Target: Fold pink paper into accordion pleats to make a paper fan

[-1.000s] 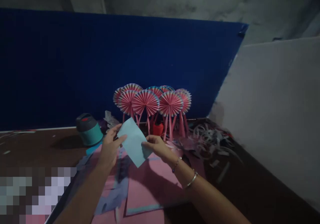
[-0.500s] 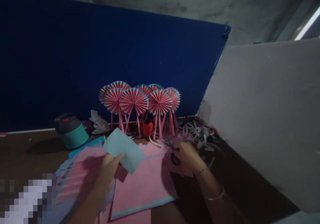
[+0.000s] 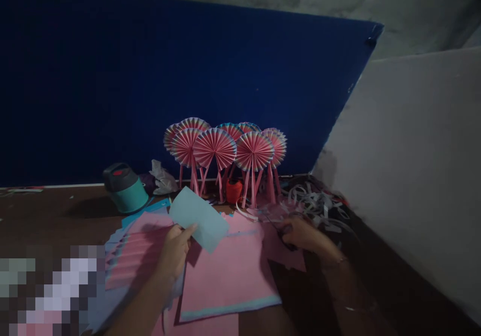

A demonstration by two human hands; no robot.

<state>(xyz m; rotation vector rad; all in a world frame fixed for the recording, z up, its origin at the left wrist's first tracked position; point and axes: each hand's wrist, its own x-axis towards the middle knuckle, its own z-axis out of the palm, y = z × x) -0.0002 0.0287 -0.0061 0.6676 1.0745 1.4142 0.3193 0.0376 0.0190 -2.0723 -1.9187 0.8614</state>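
My left hand (image 3: 178, 248) pinches a light blue piece of paper (image 3: 199, 219) by its lower left edge, tilted above the pink sheets. On the right, my right hand (image 3: 300, 233) is closed around dark-handled scissors (image 3: 277, 227), whose blades point up and left, apart from the blue paper. A pink sheet with a blue border (image 3: 231, 276) lies flat below both hands. Pleated pink paper (image 3: 139, 248) rests to the left, partly behind my left forearm. A smaller pink piece (image 3: 291, 263) lies under my right hand.
Several round pink paper fans (image 3: 215, 148) stand on pink legs against a blue board (image 3: 240, 65). A red thread spool (image 3: 234, 191) sits beneath them. Paper strip scraps (image 3: 319, 203) heap at the back right, beside a pale wall panel (image 3: 413, 176). A teal-and-grey container (image 3: 126, 188) stands left.
The view has turned a little left, so things sit farther right. My right hand has moved away from the blue paper with the scissors. My left hand keeps its hold.
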